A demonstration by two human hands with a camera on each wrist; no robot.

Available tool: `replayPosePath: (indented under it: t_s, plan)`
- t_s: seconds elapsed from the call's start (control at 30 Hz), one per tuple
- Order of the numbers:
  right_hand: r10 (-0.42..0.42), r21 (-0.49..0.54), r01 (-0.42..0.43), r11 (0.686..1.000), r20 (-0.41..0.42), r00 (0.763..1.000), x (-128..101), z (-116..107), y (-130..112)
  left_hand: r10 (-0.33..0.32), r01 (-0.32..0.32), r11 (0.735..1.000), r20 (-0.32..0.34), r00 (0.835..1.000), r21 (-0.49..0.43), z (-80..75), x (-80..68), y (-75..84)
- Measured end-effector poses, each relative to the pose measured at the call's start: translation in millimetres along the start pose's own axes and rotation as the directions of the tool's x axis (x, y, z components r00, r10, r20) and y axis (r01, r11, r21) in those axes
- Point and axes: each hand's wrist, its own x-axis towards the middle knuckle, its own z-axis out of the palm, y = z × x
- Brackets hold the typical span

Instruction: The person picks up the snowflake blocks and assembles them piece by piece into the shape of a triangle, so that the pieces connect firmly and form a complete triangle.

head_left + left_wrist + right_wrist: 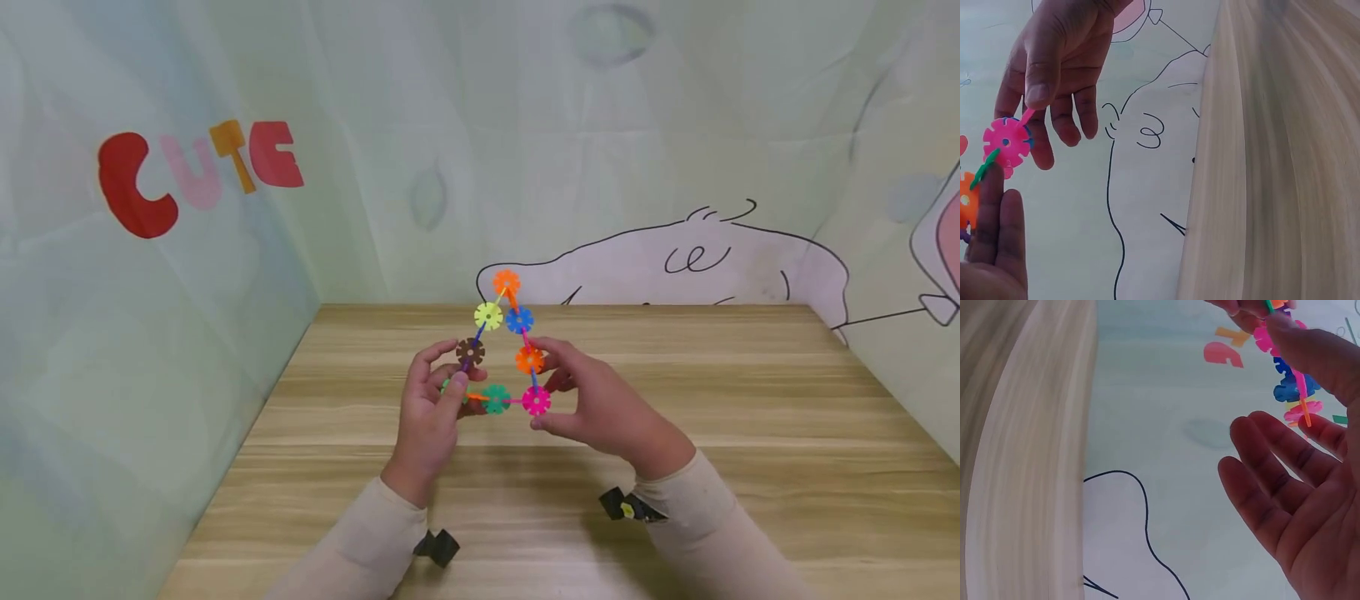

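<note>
A triangle of colourful snowflake discs (496, 398) stands upright above the wooden table (712, 500), its orange top disc (506, 282) pointing away from me. My left hand (454, 372) grips the lower left corner, thumb and fingers curled round the green and brown discs. My right hand (546, 383) pinches the right side, thumb under the pink corner disc (536, 401) and forefinger by the orange disc (529, 359). In the left wrist view the pink disc (1007, 140) sits between the right hand (1054, 62) and my left fingers (991, 237). In the right wrist view the right thumb (1310, 353) lies against the discs and the other fingers (1272, 469) are spread.
Cloth backdrops with cartoon drawings close in the table at the back (675, 258), left (150, 333) and right (900, 317). "CUTE" letters (198, 171) are on the left wall. Black wrist straps (626, 504) show on both sleeves.
</note>
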Motion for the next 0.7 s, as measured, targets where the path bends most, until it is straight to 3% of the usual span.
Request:
replayPosePath:
  t_s: [0.17, 0.23, 0.3, 0.37, 0.5, 0.6, 0.7]
  plan:
    - [-0.034, -0.034, 0.033, 0.999, -0.038, 0.999, -2, -2, 7, -0.023, 0.016, 0.997, 0.093, 0.995, 0.081, -2.0, 0.1, 0.1]
    - [-0.054, -0.021, 0.053, 0.998, -0.045, 0.998, -3, -5, 12, -0.038, 0.012, 0.986, 0.153, 0.987, 0.169, -6.1, 0.4, 1.7]
    - [-0.063, -0.002, 0.063, 0.998, -0.037, 0.997, -4, -8, 16, -0.053, -0.012, 0.957, 0.214, 0.975, 0.289, -11.5, 0.2, 4.4]
    - [-0.055, 0.016, 0.055, 0.998, -0.016, 0.998, -6, -11, 20, -0.06, -0.062, 0.903, 0.268, 0.962, 0.426, -17.3, 0.6, 6.3]
    - [0.01, 0.009, -0.01, 1.0, 0.055, 0.998, -9, -16, 28, -0.1, -0.149, 0.751, 0.334, 0.937, 0.643, -24.6, 2.3, 5.0]
    - [0.083, -0.025, -0.08, 0.996, 0.107, 0.991, -11, -15, 36, -0.188, -0.135, 0.669, 0.342, 0.921, 0.731, -25.0, 3.3, -1.7]
    - [0.12, -0.05, -0.114, 0.992, 0.149, 0.982, -13, -11, 46, -0.301, -0.073, 0.621, 0.323, 0.897, 0.781, -22.5, 3.6, -11.2]
